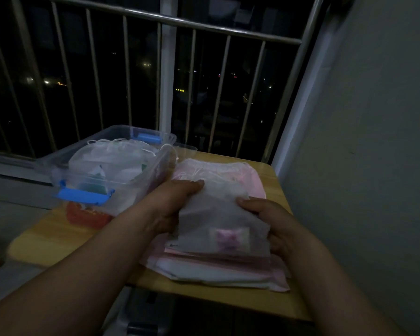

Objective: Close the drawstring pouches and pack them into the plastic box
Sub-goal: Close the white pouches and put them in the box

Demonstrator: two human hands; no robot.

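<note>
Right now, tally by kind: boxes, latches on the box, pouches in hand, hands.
Clear plastic box: 1
Blue plastic latches: 2
Translucent white drawstring pouch in hand: 1
Left hand and right hand: 2
Total: 6

A small light wooden tabletop (274,170) stands against a grey plaster wall (374,141) on its right, with a metal bar railing (170,20) behind it. On the tabletop's rear left sits a clear lidless plastic box with blue latches (141,185), with white sheer drawstring pouches (112,158) piled inside. A flat red item (87,217) lies under the box's near end. Right of the box lies a stack of flat pink and white pouches (228,270). Above the stack, a translucent white drawstring pouch (218,214) is held between the left hand (177,202) and the right hand (269,219), one at each side edge.
</note>
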